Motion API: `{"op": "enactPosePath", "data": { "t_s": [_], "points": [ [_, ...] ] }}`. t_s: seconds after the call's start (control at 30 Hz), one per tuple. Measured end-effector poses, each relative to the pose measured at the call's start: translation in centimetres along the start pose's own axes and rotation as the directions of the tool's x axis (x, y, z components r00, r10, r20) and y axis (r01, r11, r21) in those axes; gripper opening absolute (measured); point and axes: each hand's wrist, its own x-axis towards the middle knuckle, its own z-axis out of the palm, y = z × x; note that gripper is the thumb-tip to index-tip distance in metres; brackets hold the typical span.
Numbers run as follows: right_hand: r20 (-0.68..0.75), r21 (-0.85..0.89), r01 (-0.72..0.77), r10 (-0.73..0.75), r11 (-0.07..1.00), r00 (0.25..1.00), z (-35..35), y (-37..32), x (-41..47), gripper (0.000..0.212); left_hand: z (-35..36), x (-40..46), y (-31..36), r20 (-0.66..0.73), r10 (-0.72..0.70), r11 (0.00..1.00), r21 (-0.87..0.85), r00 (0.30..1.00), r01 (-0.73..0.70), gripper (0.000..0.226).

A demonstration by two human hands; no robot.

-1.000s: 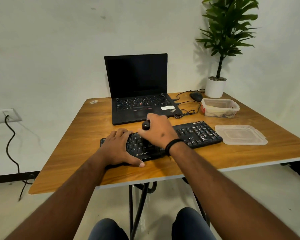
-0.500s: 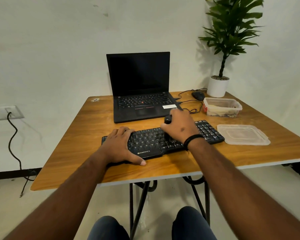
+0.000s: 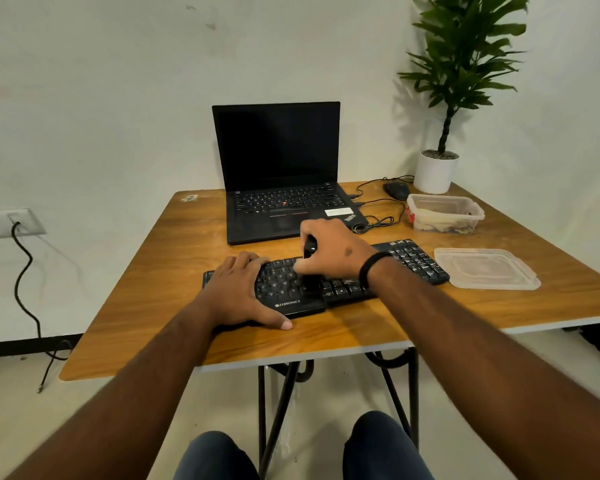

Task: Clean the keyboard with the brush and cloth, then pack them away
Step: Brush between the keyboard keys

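The right hand point(image 3: 333, 249) has its fingers and thumb curled tight around a black brush point(image 3: 310, 268), the grip clamped on the handle; the brush stands nearly upright, its long axis running top to bottom, handle end poking up out of the fist and the bristle end pointing down onto the middle keys of the black keyboard point(image 3: 413, 261). A dark band circles that wrist. The left hand point(image 3: 239, 292) lies flat on the keyboard's left end, fingers straight across the keys and the thumb stretched along the near edge onto the table point(image 3: 136, 306), holding nothing. The keyboard's long axis runs left to right, its right end angled slightly farther away. To the right of it lies a clear lid point(image 3: 485, 268), apart from it, and beyond that sits a clear tub point(image 3: 444, 213) with a pale cloth point(image 3: 437, 220) bunched inside. An open laptop point(image 3: 281, 168) with a dark screen stands just beyond the keyboard, a mouse point(image 3: 395, 190) and looped cable to its right, and a potted plant point(image 3: 440, 133) at the far right corner. The table is wood-grained on black metal legs, set against a plain pale wall, with a wall socket point(image 3: 4, 221) and black cord at left above a light floor.
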Motion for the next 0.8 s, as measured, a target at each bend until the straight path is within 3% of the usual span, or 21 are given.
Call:
{"op": "enactPosePath", "data": {
  "t_s": [0.07,0.1,0.27,0.33,0.4,0.53,0.57,0.7,0.73,0.8],
  "points": [
    [0.202,0.05,-0.018,0.008,0.999,0.979,-1.2,0.3,-0.1,0.029,0.1,0.0,-0.1,-0.006,0.007,1.0,0.002,1.0,-0.007,0.146],
    [0.227,0.066,-0.023,0.008,0.998,0.974,-1.6,0.5,-0.1,0.029,0.0,0.1,-0.1,-0.004,0.008,1.0,0.003,1.0,-0.008,0.147],
    [-0.165,-0.036,-0.052,0.045,0.998,0.985,-0.2,2.5,2.1,0.028,-0.1,0.0,0.1,0.007,0.001,1.0,-0.005,1.0,-0.001,0.147],
    [-0.239,-0.064,-0.055,0.038,0.996,0.97,0.4,3.3,2.7,0.029,-0.1,0.0,0.1,0.011,-0.003,1.0,-0.009,1.0,0.003,0.147],
    [-0.166,-0.058,-0.042,0.031,0.997,0.986,-0.2,3.6,2.6,0.027,-0.1,0.1,0.0,0.01,-0.001,1.0,-0.01,1.0,0.001,0.147],
    [0.195,0.11,-0.074,0.051,0.991,0.98,-2.9,3.8,2.1,0.022,0.1,0.2,-0.2,0.006,0.011,1.0,-0.009,1.0,-0.011,0.147],
    [0.18,0.119,-0.086,0.063,0.989,0.982,-3.1,4.1,2.2,0.023,0.1,0.2,-0.2,0.004,0.013,1.0,-0.012,1.0,-0.013,0.147],
    [-0.141,0.0,-0.098,0.097,0.995,0.985,-2.1,5.1,2.5,0.029,0.1,0.1,-0.2,-0.005,0.015,1.0,-0.011,1.0,-0.015,0.146],
    [-0.141,-0.018,-0.086,0.082,0.996,0.987,-2.0,5.1,2.5,0.028,0.1,0.1,-0.2,-0.005,0.014,1.0,-0.01,1.0,-0.014,0.147],
    [0.01,-0.003,-0.066,0.066,0.998,0.998,-2.6,5.0,2.3,0.026,0.1,0.1,-0.3,-0.005,0.013,1.0,-0.013,1.0,-0.013,0.146]
  ]
}}
